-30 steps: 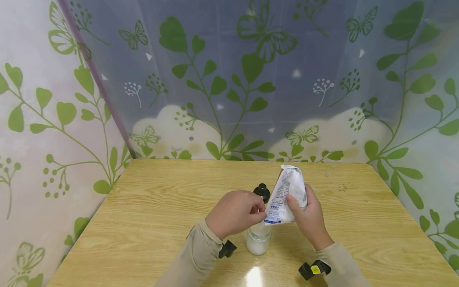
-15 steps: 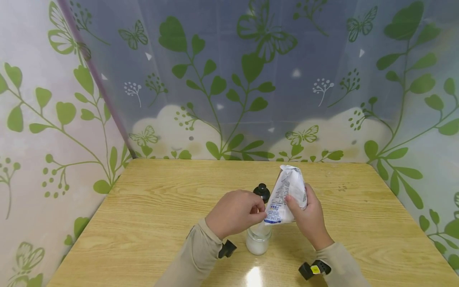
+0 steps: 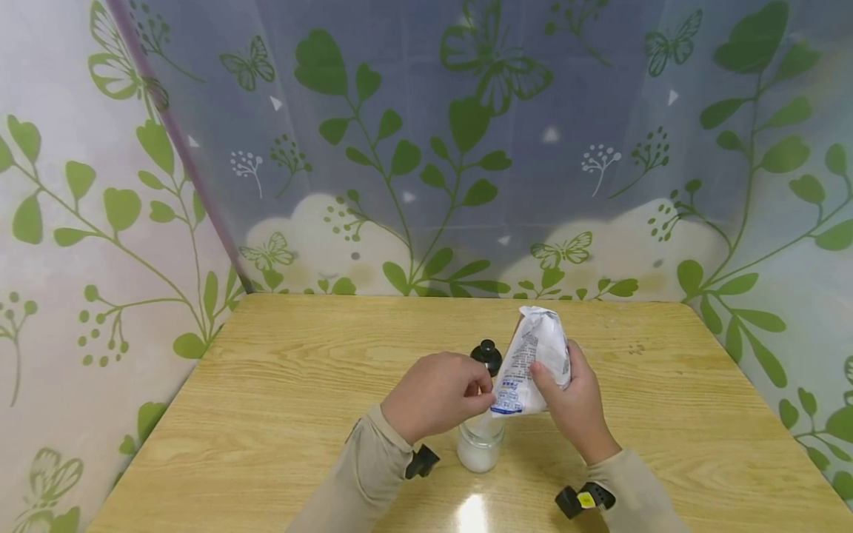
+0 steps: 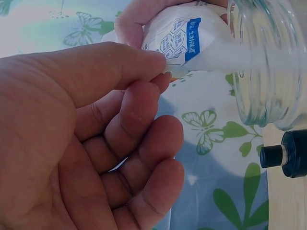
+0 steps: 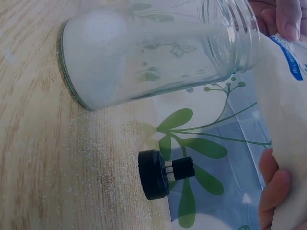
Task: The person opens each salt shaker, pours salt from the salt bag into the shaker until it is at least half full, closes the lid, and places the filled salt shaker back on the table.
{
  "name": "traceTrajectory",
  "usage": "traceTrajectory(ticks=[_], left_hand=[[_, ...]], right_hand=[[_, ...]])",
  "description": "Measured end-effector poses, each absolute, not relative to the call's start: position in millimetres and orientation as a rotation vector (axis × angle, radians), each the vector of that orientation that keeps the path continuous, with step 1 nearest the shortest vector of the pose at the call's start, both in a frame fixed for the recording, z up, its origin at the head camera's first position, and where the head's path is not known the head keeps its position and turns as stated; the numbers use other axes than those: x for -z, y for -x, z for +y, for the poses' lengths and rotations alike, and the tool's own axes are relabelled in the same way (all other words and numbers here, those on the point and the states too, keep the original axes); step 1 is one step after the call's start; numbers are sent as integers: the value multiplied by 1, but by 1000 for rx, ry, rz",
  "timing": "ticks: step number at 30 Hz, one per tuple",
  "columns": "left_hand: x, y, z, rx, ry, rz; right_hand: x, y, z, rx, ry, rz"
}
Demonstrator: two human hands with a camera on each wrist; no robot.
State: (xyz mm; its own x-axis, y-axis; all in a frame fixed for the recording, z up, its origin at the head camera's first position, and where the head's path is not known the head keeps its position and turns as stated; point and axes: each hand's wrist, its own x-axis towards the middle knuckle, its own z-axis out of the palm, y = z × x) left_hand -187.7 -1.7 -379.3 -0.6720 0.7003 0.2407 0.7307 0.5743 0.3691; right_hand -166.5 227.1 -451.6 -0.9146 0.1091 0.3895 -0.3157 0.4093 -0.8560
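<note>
My right hand (image 3: 580,403) grips a white printed plastic bag (image 3: 529,363), tilted with its blue-edged end low over an open glass jar (image 3: 480,453). At the bag's lower corner, my left hand (image 3: 436,396) pinches the edge between thumb and index finger, the other fingers loosely curled, as the left wrist view shows. A stream of white granules (image 4: 268,56) runs from the bag into the jar's mouth. White granules fill the lower part of the upright jar (image 5: 144,62) in the right wrist view.
A black lid with a knob (image 3: 486,357) lies on the wooden table (image 3: 300,363) behind the jar. Fine spilled granules (image 5: 105,163) are scattered on the wood around the jar's base. Patterned curtains (image 3: 413,148) enclose the table at the back and sides.
</note>
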Motion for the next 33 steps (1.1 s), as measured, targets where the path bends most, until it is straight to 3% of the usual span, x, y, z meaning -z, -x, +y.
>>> traceTrajectory(ticks=[33], left_hand=[[378, 187, -2, 701, 1230, -2765]], right_hand=[[450, 165, 226, -1506, -142, -2315]])
